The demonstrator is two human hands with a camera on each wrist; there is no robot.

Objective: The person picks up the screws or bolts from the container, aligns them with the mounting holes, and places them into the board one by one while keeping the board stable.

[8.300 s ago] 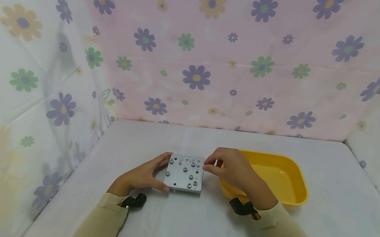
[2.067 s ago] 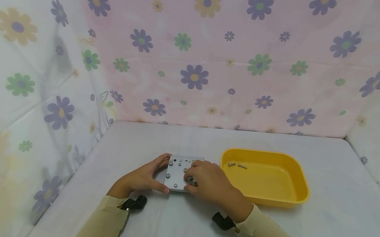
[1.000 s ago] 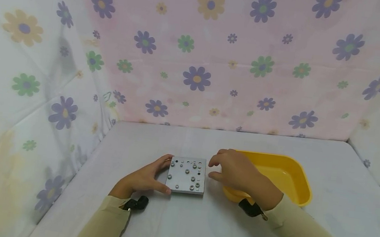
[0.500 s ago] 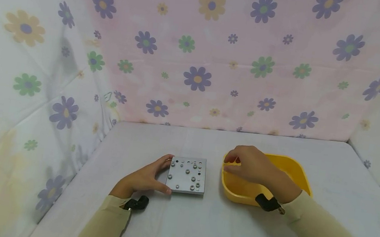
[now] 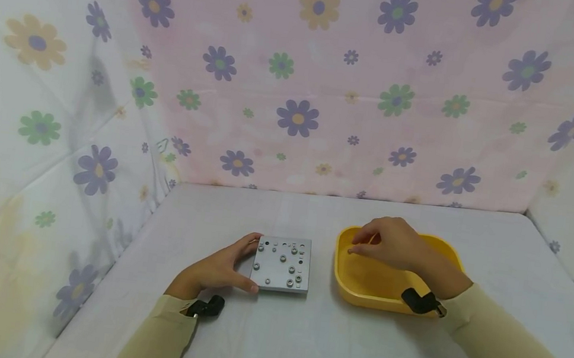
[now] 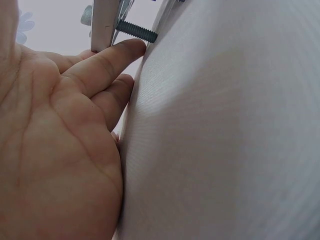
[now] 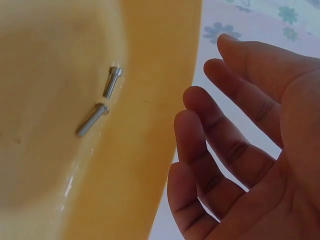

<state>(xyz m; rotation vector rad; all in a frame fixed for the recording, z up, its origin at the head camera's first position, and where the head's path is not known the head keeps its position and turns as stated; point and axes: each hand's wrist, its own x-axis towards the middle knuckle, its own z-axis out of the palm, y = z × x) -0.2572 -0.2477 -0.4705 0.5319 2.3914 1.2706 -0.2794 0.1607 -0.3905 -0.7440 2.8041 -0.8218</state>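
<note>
A square silver metal plate (image 5: pixel 276 264) with several socket-head screws in its holes lies on the table. My left hand (image 5: pixel 214 268) holds its left side, thumb at the front corner and fingers at the back corner. In the left wrist view, a threaded screw shank (image 6: pixel 137 31) sticks out beneath the plate, near a fingertip. My right hand (image 5: pixel 391 245) is over the yellow tray (image 5: pixel 363 300), fingers loosely bent. In the right wrist view, thumb and fingers stand apart with nothing between them. Two loose screws, one (image 7: pixel 112 80) near the other (image 7: pixel 92 120), lie inside the tray.
The plate and the tray stand on a white-covered table (image 5: pixel 267 344), the tray to the right of the plate. A flower-printed cloth (image 5: pixel 252 115) hangs behind and at both sides. Black wrist cameras are strapped to both wrists.
My right hand has left the plate and moved right, over the tray. The plate's front-left hole, dark 8.3 seconds ago, now has a small screw in it. My left hand stays in place.
</note>
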